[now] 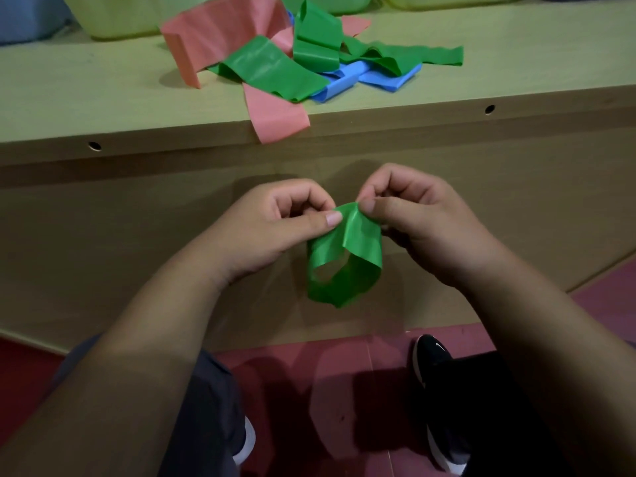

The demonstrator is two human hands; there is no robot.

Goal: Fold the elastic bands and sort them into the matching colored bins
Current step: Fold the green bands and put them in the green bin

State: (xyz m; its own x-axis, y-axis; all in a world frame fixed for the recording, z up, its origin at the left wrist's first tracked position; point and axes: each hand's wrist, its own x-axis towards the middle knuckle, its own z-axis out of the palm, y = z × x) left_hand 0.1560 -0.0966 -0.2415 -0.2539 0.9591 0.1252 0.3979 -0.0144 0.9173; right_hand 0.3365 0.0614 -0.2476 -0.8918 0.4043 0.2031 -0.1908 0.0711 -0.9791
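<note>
— Head view, the only one. Where, relative to the hands?

— Right between them. Green band [347, 259] pinched at its top edge from both sides. Left hand [272, 222] curled, thumb and forefinger closed on the left corner. Right hand [413, 218] curled the same way on the right corner, just beside the other.

— Long axis?

— Straight down from the pinch, hanging below the knuckles and back toward the person. Doubled into a loop with an open gap, so by that judgement not yet folded flat.

— Nearer hand for the coming fold?

— Neither; equally close, both on the same edge. Likely calls for lifting the lower bend up to the pinch.

— And the bins?

— Ahead of and above both hands, beyond the loose pile [272, 72] of pink, green and blue bands on the shelf [86, 98]. Yellow-green bin [117, 15] forward of the left hand, blue bin [27, 15] further left. Others cut off at the top; impossible to tell which matches green.
</note>
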